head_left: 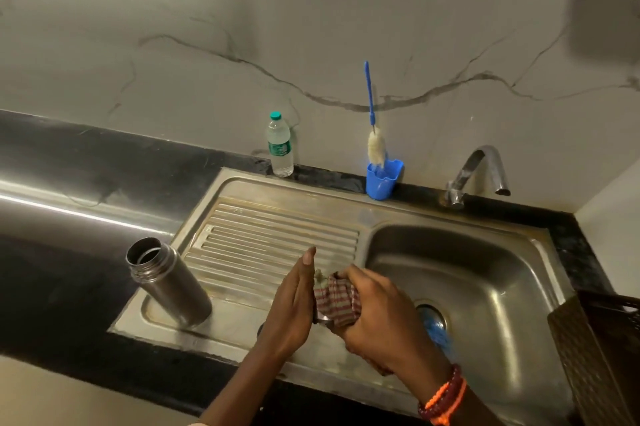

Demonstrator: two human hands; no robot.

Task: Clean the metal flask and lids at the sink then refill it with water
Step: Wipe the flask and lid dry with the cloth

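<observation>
The open metal flask (168, 282) stands upright, without a lid, on the left end of the sink's drainboard (277, 235). Over the drainboard's front edge my right hand (375, 313) grips a striped cloth (335, 297) wrapped around a metal lid (323, 319), of which only a shiny edge shows below the cloth. My left hand (294, 304) is flat, fingers straight, pressed against the left side of the cloth and lid. The tap (479, 173) at the back right is not running.
A plastic water bottle (280, 145) stands behind the sink. A blue cup (383, 180) holds a bottle brush (374, 128). The basin (460, 273) has a blue item at its drain (437, 330). A brown basket (599, 349) sits at the right. Black counter lies to the left.
</observation>
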